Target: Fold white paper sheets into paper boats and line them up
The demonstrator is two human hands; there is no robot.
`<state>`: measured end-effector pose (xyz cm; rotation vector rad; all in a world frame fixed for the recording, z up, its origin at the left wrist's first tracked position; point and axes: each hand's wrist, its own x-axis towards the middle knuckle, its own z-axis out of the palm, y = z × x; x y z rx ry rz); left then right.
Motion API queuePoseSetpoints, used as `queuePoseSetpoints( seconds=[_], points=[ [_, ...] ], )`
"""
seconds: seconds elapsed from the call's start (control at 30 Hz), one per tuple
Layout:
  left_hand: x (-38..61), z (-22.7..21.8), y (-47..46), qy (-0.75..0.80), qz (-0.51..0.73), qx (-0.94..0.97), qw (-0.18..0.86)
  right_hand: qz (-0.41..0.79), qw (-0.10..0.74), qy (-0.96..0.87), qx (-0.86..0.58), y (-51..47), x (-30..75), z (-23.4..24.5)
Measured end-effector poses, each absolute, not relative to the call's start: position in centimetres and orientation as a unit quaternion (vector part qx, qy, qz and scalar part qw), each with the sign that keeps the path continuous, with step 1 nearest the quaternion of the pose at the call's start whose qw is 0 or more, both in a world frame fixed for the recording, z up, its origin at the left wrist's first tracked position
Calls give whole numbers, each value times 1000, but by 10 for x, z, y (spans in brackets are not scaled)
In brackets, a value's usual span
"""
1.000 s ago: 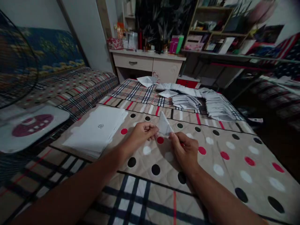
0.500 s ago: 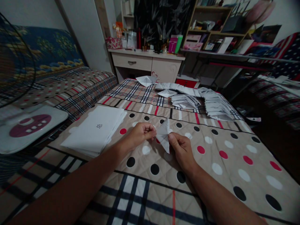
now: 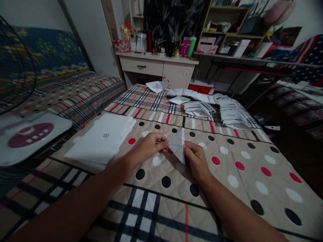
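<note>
Between my two hands is a small piece of folded paper [image 3: 178, 146], white and triangular, held just above the dotted bedspread. My left hand [image 3: 156, 143] pinches its left corner between thumb and fingers. At its right edge, my right hand [image 3: 196, 155] grips the fold with thumb and forefinger. A stack of white paper sheets [image 3: 98, 141], with a small dark mark printed on top, lies to the left of my hands. Farther off lie a pile of folded papers [image 3: 198, 109] and a long curved row of folded papers [image 3: 233, 112].
Beneath everything spreads a bedspread [image 3: 212, 201] with dots and plaid bands. Two separate folded papers, one [image 3: 156, 86] at the far edge and another [image 3: 179, 99] nearer, rest on it. A white dresser [image 3: 141, 65] stands behind. At left are a white lid-like panel [image 3: 40, 137] and a fan guard [image 3: 34, 67].
The folded paper has turned slightly, showing a broader, flatter triangular face. My right hand has shifted a little to the right; my left hand keeps its pinch.
</note>
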<state>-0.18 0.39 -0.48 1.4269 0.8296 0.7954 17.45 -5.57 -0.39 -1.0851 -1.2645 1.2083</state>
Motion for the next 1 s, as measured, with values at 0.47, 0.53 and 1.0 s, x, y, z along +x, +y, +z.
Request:
queuePoseSetpoints(
  seconds=[0.47,0.53,1.0],
  points=[
    [4,7,-23,237,316,905,156,374,535,-532,-540,-49,174,-8],
    [4,10,-25,224,314,914,126,372,524,-543,-540,-49,174,-8],
    [6,12,-19,304,428,779,342,409,472,-573,-531,-54,177,-5]
  ],
)
